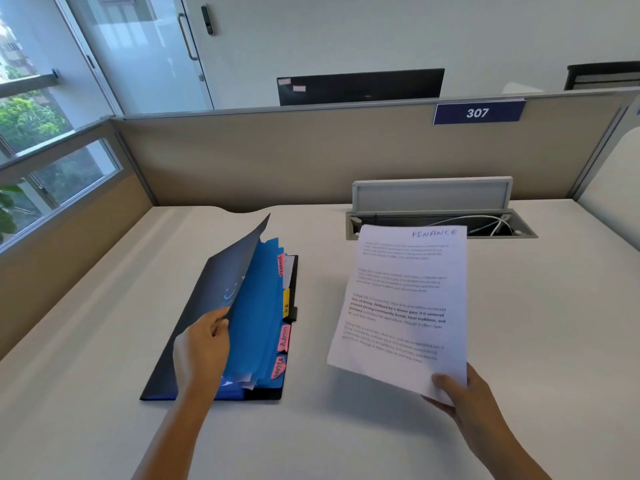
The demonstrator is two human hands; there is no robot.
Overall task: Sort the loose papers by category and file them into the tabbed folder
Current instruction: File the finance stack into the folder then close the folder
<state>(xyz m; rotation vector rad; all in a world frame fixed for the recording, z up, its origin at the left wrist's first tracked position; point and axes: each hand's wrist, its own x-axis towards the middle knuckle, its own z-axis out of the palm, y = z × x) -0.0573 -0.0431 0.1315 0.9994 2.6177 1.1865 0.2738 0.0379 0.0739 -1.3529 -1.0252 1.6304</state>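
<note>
While the left hand (202,344) lifts the dark tabbed folder's cover (221,289) on the white bench (104,341), the right hand (460,393) pinches a white printed "FINANCE" sheet (401,306) by one corner, risking droop or misfiling behind the wrong blue divider (258,306).

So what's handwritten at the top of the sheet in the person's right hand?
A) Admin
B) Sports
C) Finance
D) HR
C: the paper held by the right hand has "FINANCE" handwritten in its top right corner, while the left hand lifts the tabbed folder cover.
</note>
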